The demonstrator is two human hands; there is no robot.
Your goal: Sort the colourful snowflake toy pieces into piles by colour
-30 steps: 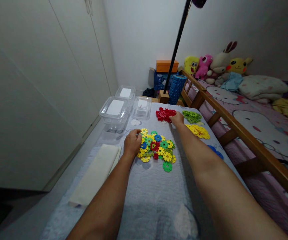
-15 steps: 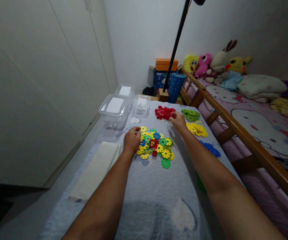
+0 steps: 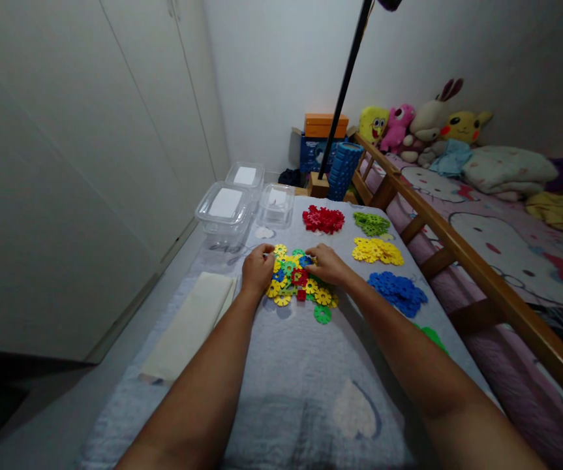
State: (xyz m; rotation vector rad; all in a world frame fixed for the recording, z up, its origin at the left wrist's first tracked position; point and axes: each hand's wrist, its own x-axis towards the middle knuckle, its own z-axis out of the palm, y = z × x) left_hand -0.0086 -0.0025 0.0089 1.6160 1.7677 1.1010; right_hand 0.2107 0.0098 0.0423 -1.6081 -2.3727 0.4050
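A mixed pile of plastic snowflake building discs (image 3: 323,297) in yellow, green, blue and red lies mid-table. At its left edge is my left hand (image 3: 258,269), fingers curled and bunched together; whatever they may hold is hidden. My right hand (image 3: 329,264) reaches over the pile's upper right side. Its thumb and forefinger are apart at the right edge of a blue disc (image 3: 304,260) that lies in the pile. Red square pieces (image 3: 301,295) show among the round ones.
Sorted piles stand to the right: red pieces (image 3: 323,220), light green pieces (image 3: 370,224), yellow discs (image 3: 378,251), blue discs (image 3: 398,294) and green discs (image 3: 432,337). Clear lidded boxes (image 3: 223,215) are at the back left, a folded cream cloth (image 3: 190,326) at left. A wooden bed rail (image 3: 486,281) borders the right.
My right hand has come from the red pile back toward me and left, onto the mixed pile. My left hand has stayed at the pile's left edge.
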